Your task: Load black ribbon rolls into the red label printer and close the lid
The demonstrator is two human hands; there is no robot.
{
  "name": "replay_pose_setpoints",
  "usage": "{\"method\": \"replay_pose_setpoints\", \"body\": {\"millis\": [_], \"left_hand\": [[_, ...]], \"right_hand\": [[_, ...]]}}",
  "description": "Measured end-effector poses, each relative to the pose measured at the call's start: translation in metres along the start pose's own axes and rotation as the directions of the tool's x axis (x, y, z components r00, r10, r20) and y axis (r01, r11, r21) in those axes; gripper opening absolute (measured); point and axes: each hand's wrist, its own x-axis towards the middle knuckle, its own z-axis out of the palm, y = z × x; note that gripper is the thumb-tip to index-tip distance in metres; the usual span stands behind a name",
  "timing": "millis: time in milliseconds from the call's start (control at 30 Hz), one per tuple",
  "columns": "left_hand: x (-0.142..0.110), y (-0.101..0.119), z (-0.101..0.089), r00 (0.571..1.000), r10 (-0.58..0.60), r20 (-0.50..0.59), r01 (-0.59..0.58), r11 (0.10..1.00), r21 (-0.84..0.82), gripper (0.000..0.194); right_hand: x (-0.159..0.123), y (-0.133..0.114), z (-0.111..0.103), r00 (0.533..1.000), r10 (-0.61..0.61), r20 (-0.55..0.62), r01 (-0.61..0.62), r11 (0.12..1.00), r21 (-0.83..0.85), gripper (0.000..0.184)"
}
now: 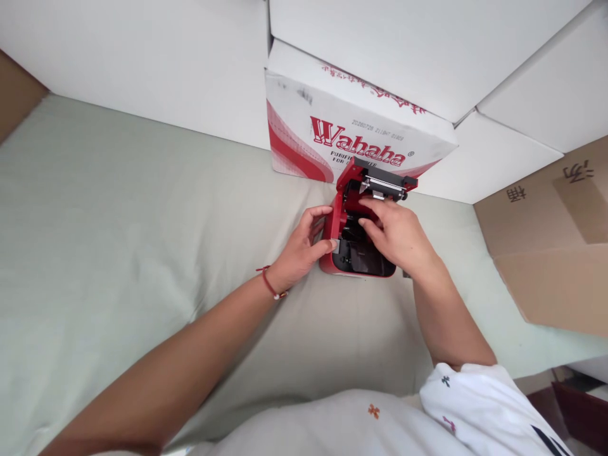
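A red and black label printer (363, 269) rests on the pale green sheet with its lid (384, 176) raised, showing a roller and dark insides. My left hand (308, 244) grips its left side, thumb on the front corner and fingers along the outer wall. A red cord bracelet circles that wrist. Over the open compartment, my right hand (396, 231) reaches in from the right. Its thumb and forefinger are apart, with nothing visible between them; the other fingers are partly hidden.
Behind the printer stands a white and red Wahaha carton (294, 133), close to the raised lid. White panels (166, 69) rise at the back. A brown cardboard box (546, 234) sits on the right, and another brown surface (19, 95) shows at far left. The sheet (118, 221) is wrinkled.
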Motion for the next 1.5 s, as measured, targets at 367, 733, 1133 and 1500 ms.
{"method": "replay_pose_setpoints", "body": {"millis": [367, 733, 1133, 1500], "left_hand": [[-0.001, 0.009, 0.003, 0.997, -0.072, -0.040, 0.071, 0.997, -0.020, 0.065], [-0.010, -0.010, -0.002, 0.979, 0.177, -0.098, -0.140, 0.943, 0.302, 0.077], [-0.008, 0.004, -0.011, 0.948, 0.305, 0.094, -0.305, 0.781, 0.545, 0.031], [-0.005, 0.003, -0.010, 0.979, 0.191, 0.077, -0.205, 0.861, 0.466, 0.033]], "right_hand": [[0.002, 0.047, -0.018, 0.822, -0.181, -0.539, 0.210, 0.978, -0.009, 0.061], [-0.050, 0.031, 0.012, 0.834, -0.314, -0.454, 0.367, 0.930, 0.032, 0.039], [-0.062, 0.034, 0.036, 0.827, -0.318, -0.464, 0.391, 0.918, 0.066, 0.030], [-0.073, 0.022, 0.037, 0.806, -0.262, -0.530, 0.394, 0.906, 0.153, 0.025]]}}
